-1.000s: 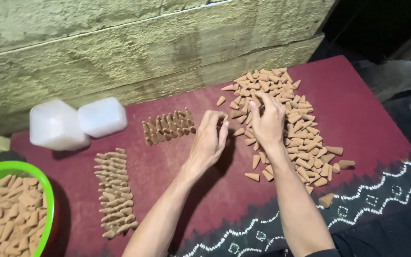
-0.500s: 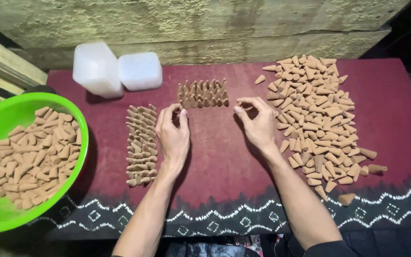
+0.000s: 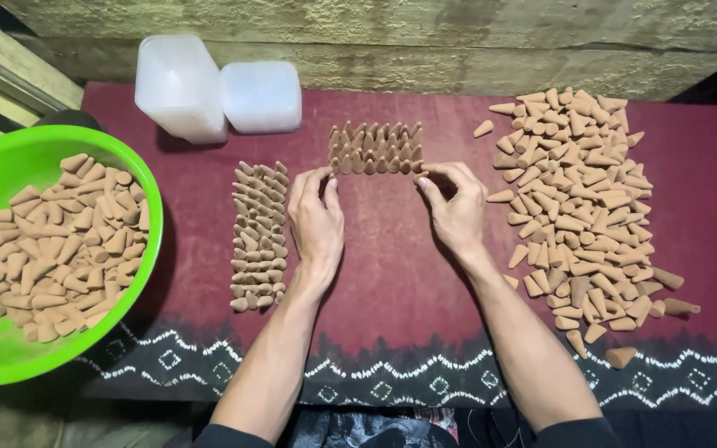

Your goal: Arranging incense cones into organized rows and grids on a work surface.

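Your left hand (image 3: 315, 217) and right hand (image 3: 456, 207) are flanking the upright cone block (image 3: 375, 149), fingers loosely open, holding nothing | cone row (image 3: 257, 236) lying left | loose cone pile (image 3: 587, 203) crowding right | green bowl (image 3: 139, 265), white containers (image 3: 209, 95) sitting on worktop (image 3: 392, 274)

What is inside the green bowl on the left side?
The green bowl holds a loose heap of tan cones, lying in all directions. Only the top layer shows; the bowl's bottom under the heap is covered, and its left part is cut off by the picture edge.
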